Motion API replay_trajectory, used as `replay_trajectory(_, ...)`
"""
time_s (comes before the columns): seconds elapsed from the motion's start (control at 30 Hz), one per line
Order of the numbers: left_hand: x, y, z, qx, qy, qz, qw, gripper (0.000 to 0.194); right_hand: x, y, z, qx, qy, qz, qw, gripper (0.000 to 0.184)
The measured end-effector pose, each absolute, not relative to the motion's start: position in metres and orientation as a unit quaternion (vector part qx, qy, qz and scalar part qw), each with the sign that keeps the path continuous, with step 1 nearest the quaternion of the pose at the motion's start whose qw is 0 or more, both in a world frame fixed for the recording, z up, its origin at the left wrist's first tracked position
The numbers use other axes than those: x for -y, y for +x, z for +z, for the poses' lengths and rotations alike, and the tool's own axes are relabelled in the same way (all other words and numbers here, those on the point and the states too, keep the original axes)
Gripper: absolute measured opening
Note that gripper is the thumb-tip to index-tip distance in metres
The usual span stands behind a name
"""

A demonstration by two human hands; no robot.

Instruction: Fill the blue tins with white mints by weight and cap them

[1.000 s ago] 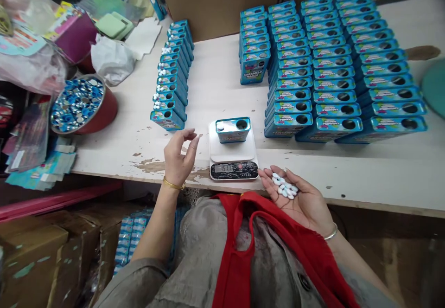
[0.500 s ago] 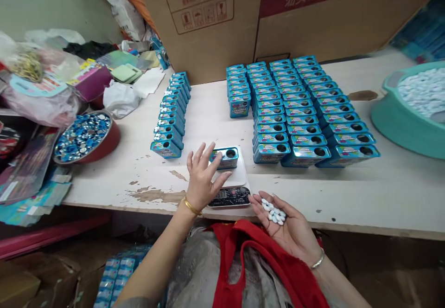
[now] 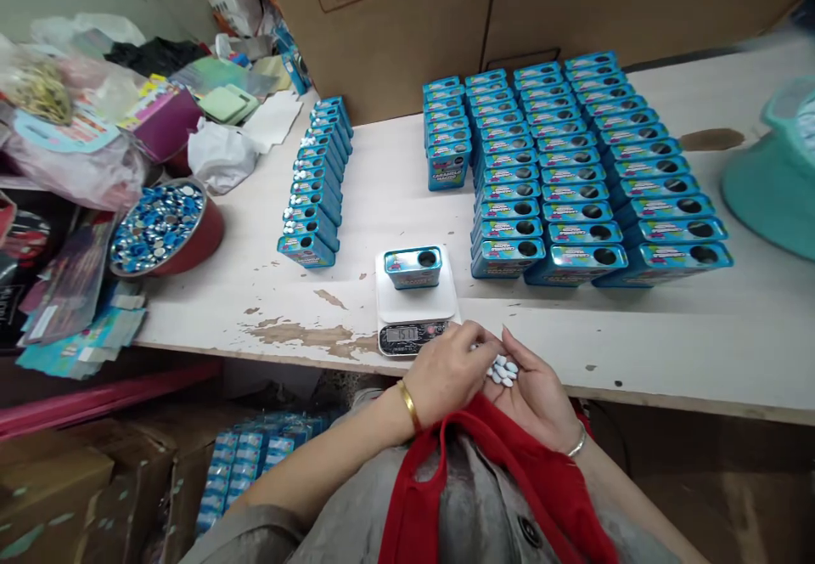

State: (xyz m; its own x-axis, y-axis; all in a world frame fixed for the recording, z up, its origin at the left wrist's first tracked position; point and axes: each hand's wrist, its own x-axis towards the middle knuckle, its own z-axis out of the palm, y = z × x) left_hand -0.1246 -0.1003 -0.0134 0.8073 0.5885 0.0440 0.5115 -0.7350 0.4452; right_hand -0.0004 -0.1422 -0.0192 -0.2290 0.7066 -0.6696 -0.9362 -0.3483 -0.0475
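Observation:
My right hand [image 3: 538,407] is cupped palm up at the table edge and holds a small heap of white oval candies [image 3: 504,372]. Over its palm my left hand [image 3: 452,364] reaches in with bent fingers, the tips at the candies; what they pinch is hidden. Just beyond, a white digital scale [image 3: 417,307] with a lit display carries one blue tin [image 3: 413,268] standing upright, its round top hole open. Neither hand touches the tin.
Rows of blue tins [image 3: 509,260] with open holes stand to the right. A single row of tins [image 3: 309,250], several topped with candies, stands left. A red bowl of shiny blue-silver pieces [image 3: 207,237], a teal tub [image 3: 764,190] and a large carton [image 3: 407,54] surround them.
My left hand has left the tin on the scale and come back to the candies in my right palm. The view has tilted downward.

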Motion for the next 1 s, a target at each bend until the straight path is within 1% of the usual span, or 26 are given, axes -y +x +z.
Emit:
replay_trajectory(0.17, 0.099, -0.118, -0.012, -0.34, 0.915, 0.038, 0.214, 0.014, 0.147, 0.0, -0.021, -0.182, -0.312, 0.768, 0.529, 0.02)
replay_trajectory(0.27, 0.099, -0.12, -0.012, -0.35, 0.91, 0.044, 0.216, 0.011, 0.149, -0.001, -0.024, -0.223, -0.322, 0.756, 0.524, 0.02)
replay_trajectory(0.5, 0.098, -0.129, -0.018, -0.308, 0.908, 0.128, 0.254, 0.014, 0.147, -0.002, -0.021, -0.261, -0.341, 0.737, 0.522, 0.022)
replay_trajectory(0.67, 0.09, -0.135, -0.02, -0.282, 0.897, 0.187, 0.285, 0.017, 0.141, -0.005, -0.021, -0.242, -0.329, 0.74, 0.534, 0.021)
replay_trajectory(0.83, 0.075, -0.139, -0.005, -0.253, 0.872, 0.264, 0.327, 0.014, 0.132, -0.009, -0.022, -0.217, -0.295, 0.739, 0.566, 0.018)
replay_trajectory(0.9, 0.064, -0.141, 0.007, -0.265, 0.855, 0.312, 0.319, 0.011, 0.13, -0.008, -0.02, -0.206, -0.294, 0.742, 0.566, 0.021)
replay_trajectory(1.0, 0.04, -0.146, 0.023, -0.317, 0.827, 0.384, 0.26, 0.008, 0.129, -0.006, -0.017, -0.194, -0.304, 0.75, 0.555, 0.024)
